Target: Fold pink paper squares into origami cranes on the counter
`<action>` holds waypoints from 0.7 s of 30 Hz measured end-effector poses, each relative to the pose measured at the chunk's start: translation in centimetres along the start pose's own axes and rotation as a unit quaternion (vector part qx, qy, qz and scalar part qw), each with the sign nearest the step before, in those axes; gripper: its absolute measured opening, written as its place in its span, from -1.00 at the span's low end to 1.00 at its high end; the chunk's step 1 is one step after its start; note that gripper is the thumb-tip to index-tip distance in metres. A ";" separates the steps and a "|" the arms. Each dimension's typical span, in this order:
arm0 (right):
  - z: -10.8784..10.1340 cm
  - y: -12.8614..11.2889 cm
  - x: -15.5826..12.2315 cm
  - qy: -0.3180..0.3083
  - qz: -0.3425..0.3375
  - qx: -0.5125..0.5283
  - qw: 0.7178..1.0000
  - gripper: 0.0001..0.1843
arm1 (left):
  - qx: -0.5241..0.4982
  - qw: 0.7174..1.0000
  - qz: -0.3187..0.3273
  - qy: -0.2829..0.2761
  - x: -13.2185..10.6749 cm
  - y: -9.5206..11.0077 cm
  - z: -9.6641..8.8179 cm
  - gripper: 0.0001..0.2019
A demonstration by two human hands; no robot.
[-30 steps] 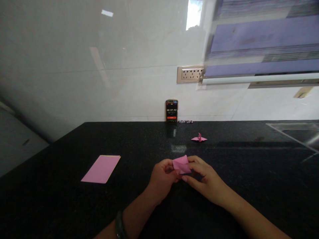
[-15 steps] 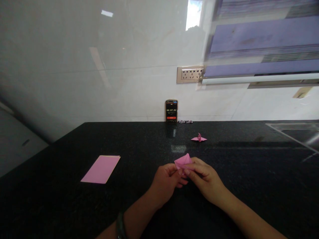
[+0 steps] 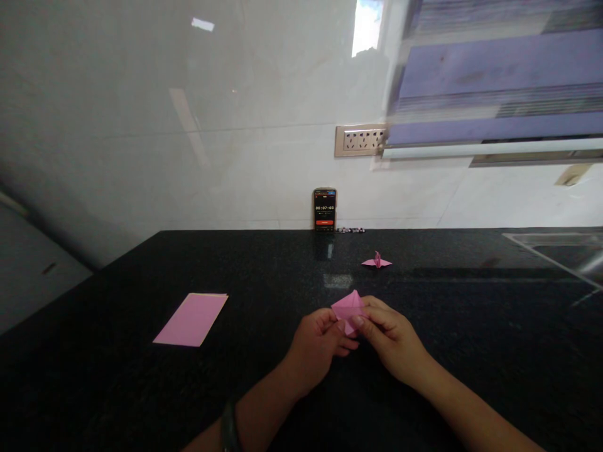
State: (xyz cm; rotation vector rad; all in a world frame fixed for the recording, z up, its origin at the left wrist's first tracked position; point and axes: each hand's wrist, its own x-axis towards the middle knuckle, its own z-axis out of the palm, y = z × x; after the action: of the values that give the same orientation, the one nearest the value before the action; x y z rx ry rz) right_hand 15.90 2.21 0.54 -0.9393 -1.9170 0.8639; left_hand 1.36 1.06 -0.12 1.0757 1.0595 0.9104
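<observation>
Away from the counter's back edge point(image 3: 254, 233), left hand point(image 3: 311, 344) and right hand point(image 3: 394, 336) pinch folded pink paper point(image 3: 347, 305); soft, even presses should help.

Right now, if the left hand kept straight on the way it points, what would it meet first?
The left hand would first meet the folded pink paper at its fingertips; just beyond, probably the right hand, though one view leaves depth unclear.
</observation>
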 end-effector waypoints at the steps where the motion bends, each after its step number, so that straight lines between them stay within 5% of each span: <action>1: 0.0 0.1 0.0 0.001 0.006 0.003 1.000 -0.79 | 0.000 1.000 -0.001 0.001 0.0 0.0 0.0 -0.82; 7: -0.1 0.1 -0.1 -0.011 0.020 0.028 0.999 -0.79 | -0.016 1.000 -0.005 0.002 -0.1 0.1 -0.1 -0.82; 13: -0.7 -1.1 -0.1 -0.052 -0.051 0.027 0.997 -0.74 | -0.040 0.999 0.001 0.008 -0.3 0.6 -0.3 -0.79; 16: -0.8 -1.4 -0.1 -0.047 -0.035 0.016 0.998 -0.65 | -0.036 0.999 0.017 0.014 -0.3 0.4 -0.3 -0.81; 21: -0.5 -1.1 0.0 -0.016 -0.006 -0.007 1.000 -0.76 | -0.006 0.999 0.042 0.006 -0.2 0.2 -0.5 -0.81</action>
State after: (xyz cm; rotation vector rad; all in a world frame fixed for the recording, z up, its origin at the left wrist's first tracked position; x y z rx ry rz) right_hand 16.00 1.84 1.64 -0.9272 -1.9559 0.8643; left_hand 0.80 1.00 0.03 1.1114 1.0236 0.9899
